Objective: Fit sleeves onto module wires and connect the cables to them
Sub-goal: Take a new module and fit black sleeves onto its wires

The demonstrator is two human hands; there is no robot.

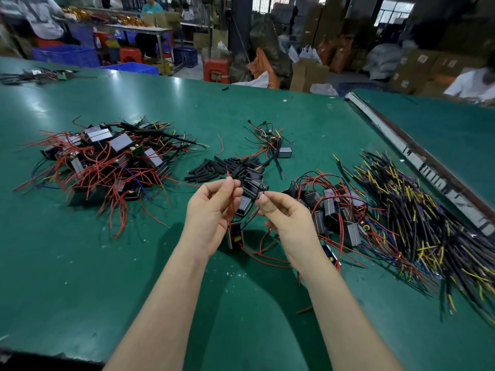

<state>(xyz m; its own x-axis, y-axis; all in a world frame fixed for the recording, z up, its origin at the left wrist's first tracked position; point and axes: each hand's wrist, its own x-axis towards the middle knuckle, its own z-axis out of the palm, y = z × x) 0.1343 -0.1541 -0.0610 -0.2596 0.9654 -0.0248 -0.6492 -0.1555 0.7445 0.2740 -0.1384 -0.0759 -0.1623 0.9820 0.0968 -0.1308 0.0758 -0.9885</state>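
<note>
Above the green worktop (80, 263), the left hand (211, 210) pinches a thin, floppy red wire (231, 202) near its tip, its small light module (235, 235) dangling below, while the right hand (284, 215) pinches a black wire end (263, 193), probably best gripped close.

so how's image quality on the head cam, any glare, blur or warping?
Head view: overhead-light glare streaks the green table at far left; wide-angle warp bows the table's edges; the person at far right is blurred; left hand and right hand are sharp, casting dark shadows on the mat beneath.
</note>
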